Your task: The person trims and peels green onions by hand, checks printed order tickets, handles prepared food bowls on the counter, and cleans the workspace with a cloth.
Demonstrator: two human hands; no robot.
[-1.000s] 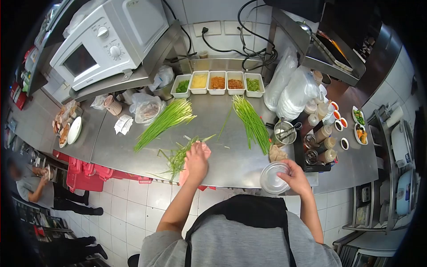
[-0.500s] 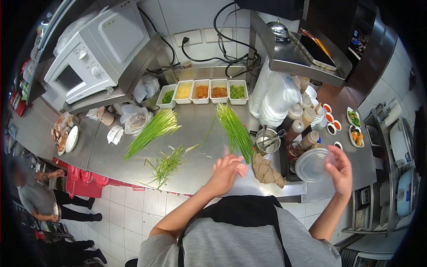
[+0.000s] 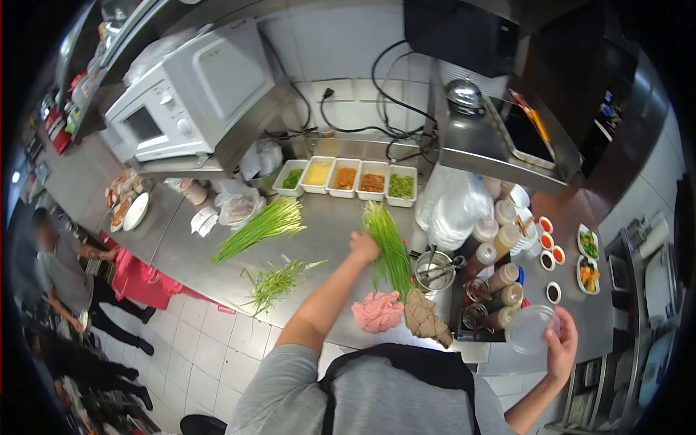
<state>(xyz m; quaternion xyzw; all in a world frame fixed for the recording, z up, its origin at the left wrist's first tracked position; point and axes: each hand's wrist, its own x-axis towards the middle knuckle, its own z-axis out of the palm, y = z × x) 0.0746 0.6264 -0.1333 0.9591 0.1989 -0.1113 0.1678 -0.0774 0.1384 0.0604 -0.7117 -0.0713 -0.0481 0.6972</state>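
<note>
My left hand [image 3: 364,247] is closed at the left edge of the right bunch of green stalks [image 3: 389,250]; what its fingers hold, if anything, is too small to make out. My right hand [image 3: 560,342] grips a clear round plastic container [image 3: 529,330] beside the bottles. A pink cloth [image 3: 378,312] and a brown cloth [image 3: 426,317] lie crumpled near the counter's front edge. Loose green trimmings [image 3: 278,285] are piled to the left, below another green bunch [image 3: 261,229].
White trays [image 3: 346,178] of chopped food line the back. A metal pot [image 3: 435,270] with utensils stands beside sauce bottles [image 3: 504,277]. A microwave [image 3: 196,94] sits on the left shelf. A co-worker [image 3: 65,272] stands at far left.
The pink cloth has moved from the trimmings to beside the brown cloth and left my left hand. That hand has reached the right bunch. My right hand has carried the container rightward.
</note>
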